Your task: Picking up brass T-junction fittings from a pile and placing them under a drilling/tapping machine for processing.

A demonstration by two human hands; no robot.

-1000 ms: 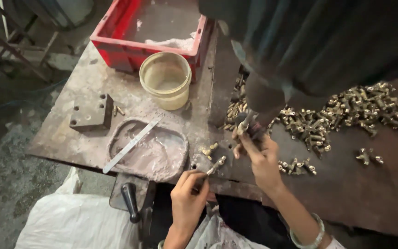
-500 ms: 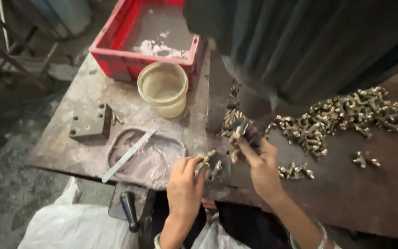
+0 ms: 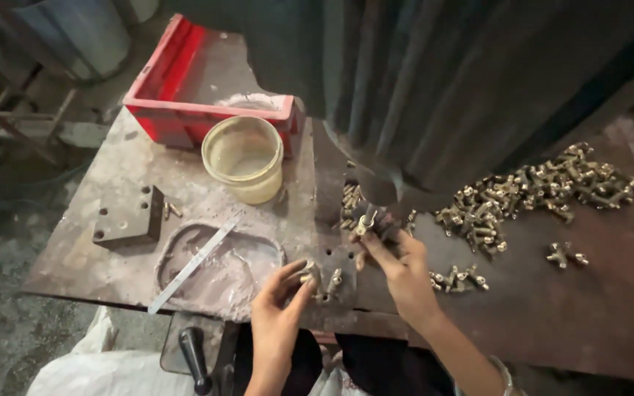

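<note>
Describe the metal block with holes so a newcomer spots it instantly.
Start at the red crate at the far left of the metal table. Come toward the near edge, past the cream plastic tub. The dark block lies flat, left of the shallow tray: squarish, thick, with several round holes.

Two bare hands, the left hand [image 3: 277, 323] and right hand [image 3: 398, 270], with unsleeved forearms; a thin pale metal bangle [image 3: 505, 369] circles the right wrist at five o'clock; dark trousers below.
</note>
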